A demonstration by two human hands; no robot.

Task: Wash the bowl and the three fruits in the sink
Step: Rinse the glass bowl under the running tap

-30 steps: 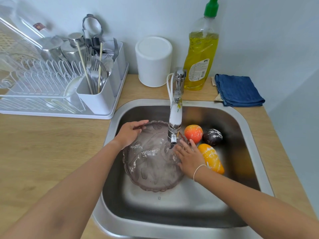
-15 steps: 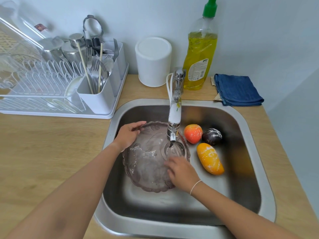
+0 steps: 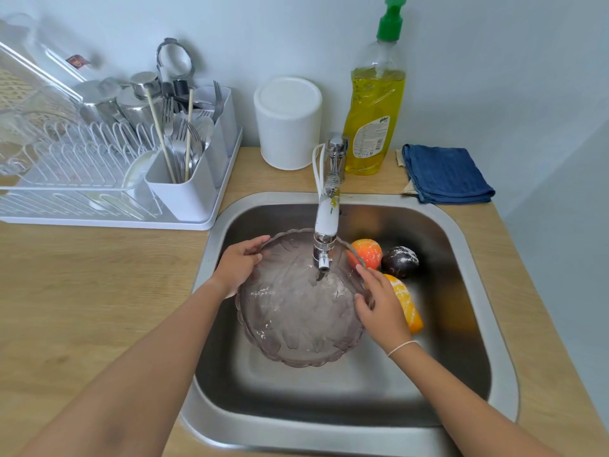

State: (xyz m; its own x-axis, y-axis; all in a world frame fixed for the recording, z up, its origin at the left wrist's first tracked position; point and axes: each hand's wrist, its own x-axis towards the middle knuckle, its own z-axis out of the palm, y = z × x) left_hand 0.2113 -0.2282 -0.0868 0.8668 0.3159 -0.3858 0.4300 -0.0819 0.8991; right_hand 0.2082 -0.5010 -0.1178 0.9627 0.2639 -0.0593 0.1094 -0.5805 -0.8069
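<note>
A smoky translucent bowl (image 3: 296,311) with a scalloped rim is tilted toward me inside the steel sink (image 3: 474,265), under the running tap (image 3: 326,232). My left hand (image 3: 239,265) grips its upper left rim. My right hand (image 3: 382,305) rests with spread fingers on the bowl's right rim. To the right of the bowl lie a round red-orange fruit (image 3: 369,252), a dark purple fruit (image 3: 400,261) with white foam on it, and a long orange fruit (image 3: 407,306) partly hidden behind my right hand.
A white dish rack (image 3: 99,179) with cutlery stands on the wooden counter at the left. A white canister (image 3: 288,122), a yellow dish soap bottle (image 3: 375,103) and a folded blue cloth (image 3: 445,174) stand behind the sink.
My right hand slid from inside the bowl's lower middle up to its right rim. The bowl now tilts more toward me. My left hand kept its hold on the rim.
</note>
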